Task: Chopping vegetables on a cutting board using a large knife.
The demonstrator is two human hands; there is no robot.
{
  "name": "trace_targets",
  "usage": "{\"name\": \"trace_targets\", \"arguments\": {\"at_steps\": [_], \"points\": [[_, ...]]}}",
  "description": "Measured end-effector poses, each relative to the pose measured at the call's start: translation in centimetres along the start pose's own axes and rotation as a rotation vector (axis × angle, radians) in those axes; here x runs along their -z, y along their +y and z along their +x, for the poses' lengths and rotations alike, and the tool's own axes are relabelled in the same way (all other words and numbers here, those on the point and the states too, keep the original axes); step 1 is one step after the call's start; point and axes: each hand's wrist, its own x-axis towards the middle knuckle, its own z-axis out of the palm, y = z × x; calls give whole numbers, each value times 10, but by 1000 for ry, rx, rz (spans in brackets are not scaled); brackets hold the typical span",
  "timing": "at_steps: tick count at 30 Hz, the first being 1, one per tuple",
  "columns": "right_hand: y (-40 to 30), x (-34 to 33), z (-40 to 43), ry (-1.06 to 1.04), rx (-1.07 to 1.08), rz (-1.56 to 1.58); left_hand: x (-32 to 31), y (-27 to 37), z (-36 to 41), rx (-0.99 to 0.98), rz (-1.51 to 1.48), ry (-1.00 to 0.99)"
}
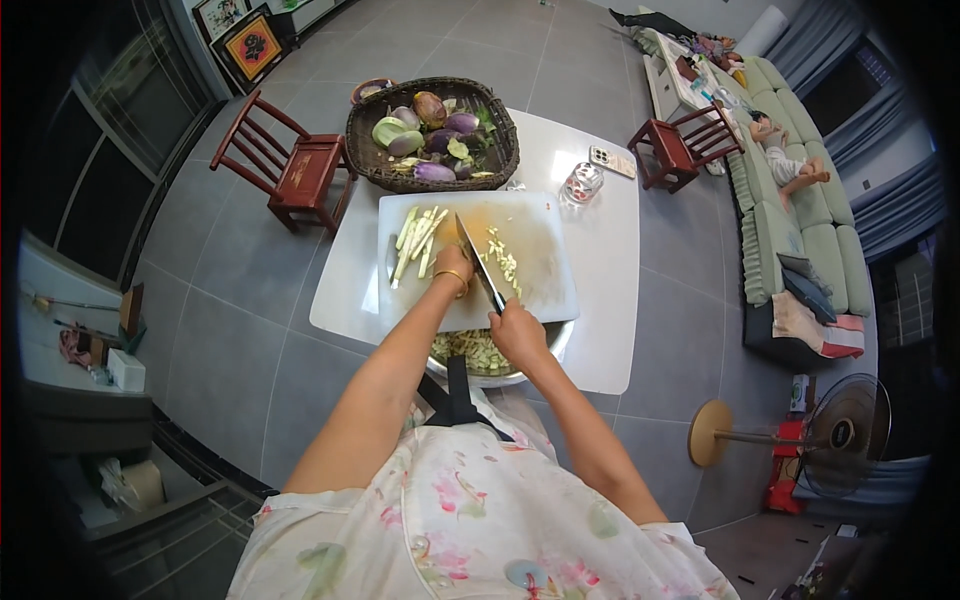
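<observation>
My right hand [519,331] grips the black handle of a kitchen knife [480,259], its blade pointing away from me over a white plastic cutting board [547,240]. Just left of the blade, my left hand [453,268] rests on the board with its fingers curled; whatever lies under them is mostly hidden. Long pale-green vegetable strips [415,238] lie at the board's left side. Small diced pieces [504,259] are scattered right of the knife. Beneath the board's near edge, partly covered by it, a metal bowl [564,341] holds many chopped pieces [472,346].
A dark woven basket [508,154] of purple eggplants [435,172] stands behind the board. A patterned glass [583,184] and a phone [613,161] sit on the white table [607,300]. Red wooden chairs [311,169] flank it. A fan [840,435] stands right; a person lies on the sofa [817,202].
</observation>
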Motion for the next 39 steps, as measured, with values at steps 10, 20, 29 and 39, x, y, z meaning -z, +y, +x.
{"name": "trace_targets", "arguments": {"at_steps": [10, 20, 29, 39], "points": [[2, 1, 6, 40, 43, 49, -7, -10, 2, -95, -2, 86], [3, -9, 23, 128, 83, 121, 3, -20, -16, -157, 93, 56], [-3, -13, -1, 55, 9, 27, 4, -24, -27, -172, 154, 6], [-2, -12, -5, 38, 26, 33, 3, -28, -24, -89, -30, 15]]}}
